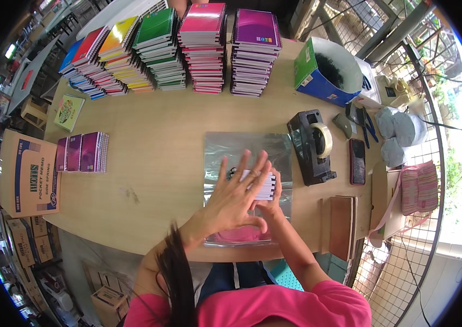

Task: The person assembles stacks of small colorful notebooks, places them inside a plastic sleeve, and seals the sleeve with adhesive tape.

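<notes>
Bright daylight fills the scene, strongest at the right edge of the frame, where the outdoor area behind the wire fence (pixel 405 261) is washed out. The counter (pixel 154 147) is evenly lit with soft, faint shadows. The clear plastic bag (pixel 242 144) shows dull grey glare. Fisheye distortion bends straight edges toward the rim, and the corners are black. The centre is sharp; the rim softens.
</notes>
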Demonstrator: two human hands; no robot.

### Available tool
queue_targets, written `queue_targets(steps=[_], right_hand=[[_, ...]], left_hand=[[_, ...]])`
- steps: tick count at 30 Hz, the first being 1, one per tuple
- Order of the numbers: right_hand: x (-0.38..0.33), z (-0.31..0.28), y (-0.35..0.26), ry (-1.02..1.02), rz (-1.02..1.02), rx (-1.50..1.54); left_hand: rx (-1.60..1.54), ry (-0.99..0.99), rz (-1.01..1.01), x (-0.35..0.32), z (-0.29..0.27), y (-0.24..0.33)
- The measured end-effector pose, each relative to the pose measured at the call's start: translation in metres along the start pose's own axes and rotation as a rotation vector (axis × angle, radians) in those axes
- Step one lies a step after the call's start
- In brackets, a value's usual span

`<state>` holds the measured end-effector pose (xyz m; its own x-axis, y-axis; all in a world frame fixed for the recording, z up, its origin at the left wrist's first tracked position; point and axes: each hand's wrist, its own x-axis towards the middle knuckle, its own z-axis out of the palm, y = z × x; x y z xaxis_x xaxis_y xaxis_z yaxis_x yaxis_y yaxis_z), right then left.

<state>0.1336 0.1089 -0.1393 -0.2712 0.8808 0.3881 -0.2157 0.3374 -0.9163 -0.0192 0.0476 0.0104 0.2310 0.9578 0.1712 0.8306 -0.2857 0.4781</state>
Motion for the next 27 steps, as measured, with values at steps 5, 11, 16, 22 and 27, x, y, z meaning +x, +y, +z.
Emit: queue_targets(steps=[5,11,16,22,27], right_hand=[[0.002,0.008,0.002,-0.019,-0.070,0.023],[-0.001,0.009,0.009,0.039,-0.019,-0.076],[0.034,-0.007,-0.072,-0.163,0.143,-0.158],[0.113,-0.022,-0.068,-0.923,0.451,-0.558],[0.137,0.021,-0.059,-1.152,0.470,-0.771]], left_hand=[[-0.623,0.449,-0.102,-0.029,0.081,-0.070],[-0.938,0.483,-0.291,-0.014,0.096,-0.051],[-1.182,0.507,-0.279,-0.031,0.080,-0.025],[-0.047,0.131,-0.506,-0.096,0.064,-0.055],[0.002,-0.039,-0.480,-0.106,0.043,-0.066]])
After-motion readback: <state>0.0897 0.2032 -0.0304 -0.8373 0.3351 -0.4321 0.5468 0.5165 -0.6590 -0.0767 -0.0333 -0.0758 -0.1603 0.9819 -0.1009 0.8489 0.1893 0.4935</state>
